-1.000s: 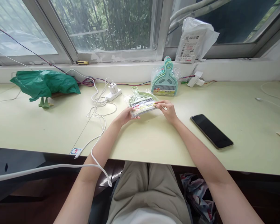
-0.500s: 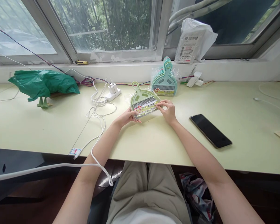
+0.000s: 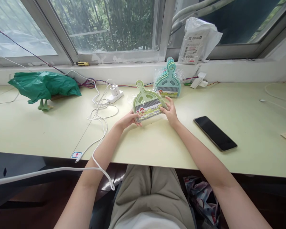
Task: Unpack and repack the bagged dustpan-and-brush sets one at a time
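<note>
A green dustpan and brush set (image 3: pixel 146 102) in clear plastic wrap is held just over the table, tilted, its looped handle pointing away from me. My left hand (image 3: pixel 130 120) grips its lower left corner, thumb on the front and fingers underneath. At the right edge, my right hand (image 3: pixel 169 112) holds it with the thumb on the printed label and the fingers behind. Just beyond, a stack of similar wrapped dustpan sets (image 3: pixel 168 81), the front one blue-green, leans against the wall below the window.
Tangled white cables (image 3: pixel 98 113) and a power strip (image 3: pixel 115 96) lie left of my hands, a green plastic bag (image 3: pixel 45 86) farther left. On the right is a black phone (image 3: pixel 215 133). A white plastic package (image 3: pixel 194 43) and a yellow-black tool (image 3: pixel 82 63) rest on the sill.
My right hand has gone from pinching the wrap at the label's edge to gripping the set's right side, fingers behind. The set now stands slightly more upright.
</note>
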Tool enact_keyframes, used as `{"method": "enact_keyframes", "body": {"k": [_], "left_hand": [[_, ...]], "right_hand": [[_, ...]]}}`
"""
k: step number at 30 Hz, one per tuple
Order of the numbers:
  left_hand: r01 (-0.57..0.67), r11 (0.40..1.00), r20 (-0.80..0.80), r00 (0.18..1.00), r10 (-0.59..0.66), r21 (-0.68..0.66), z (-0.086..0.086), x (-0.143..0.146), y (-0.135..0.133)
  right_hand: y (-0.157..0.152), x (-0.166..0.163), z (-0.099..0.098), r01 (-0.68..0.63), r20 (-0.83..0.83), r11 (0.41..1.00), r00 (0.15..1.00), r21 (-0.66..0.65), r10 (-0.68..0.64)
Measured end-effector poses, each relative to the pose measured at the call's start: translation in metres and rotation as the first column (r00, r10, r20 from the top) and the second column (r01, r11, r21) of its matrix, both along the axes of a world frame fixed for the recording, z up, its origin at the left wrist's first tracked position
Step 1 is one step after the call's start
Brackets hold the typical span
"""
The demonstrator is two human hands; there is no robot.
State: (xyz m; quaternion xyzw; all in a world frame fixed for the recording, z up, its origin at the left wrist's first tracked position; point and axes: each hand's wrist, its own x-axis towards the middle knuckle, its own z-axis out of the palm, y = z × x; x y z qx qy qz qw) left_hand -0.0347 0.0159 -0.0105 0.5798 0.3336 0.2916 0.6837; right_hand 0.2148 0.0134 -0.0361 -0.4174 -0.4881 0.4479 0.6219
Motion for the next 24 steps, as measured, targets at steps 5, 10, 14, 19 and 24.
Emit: {"method": "enact_keyframes", "body": {"k": [5, 10, 14, 19, 24], "left_hand": [[-0.024, 1.000, -0.020, 1.000, 0.024, -0.017, 0.000, 0.001, 0.001], [0.021, 0.999, 0.021, 1.000, -0.021, -0.024, -0.001, 0.005, 0.002], [0.030, 0.999, 0.036, 0.999, -0.032, 0.046, -0.002, 0.008, -0.002], [-0.104, 0.993, -0.049, 0.993, 0.107, 0.060, -0.004, 0.010, -0.004], [-0.223, 0.973, -0.089, 0.970, 0.228, 0.058, -0.004, 0.009, -0.002]], "right_hand": [[0.000, 0.002, 0.000, -0.185, -0.134, 0.963, 0.978, -0.196, 0.160], [0.003, 0.003, -0.004, -0.178, -0.172, 0.959, 0.975, -0.222, 0.141], [0.005, 0.005, -0.005, -0.136, -0.196, 0.965, 0.976, -0.224, 0.092], [0.005, 0.006, -0.004, -0.109, -0.181, 0.964, 0.981, -0.243, 0.065], [0.003, 0.004, -0.005, -0.118, -0.136, 0.966, 0.987, -0.229, 0.088]]}}
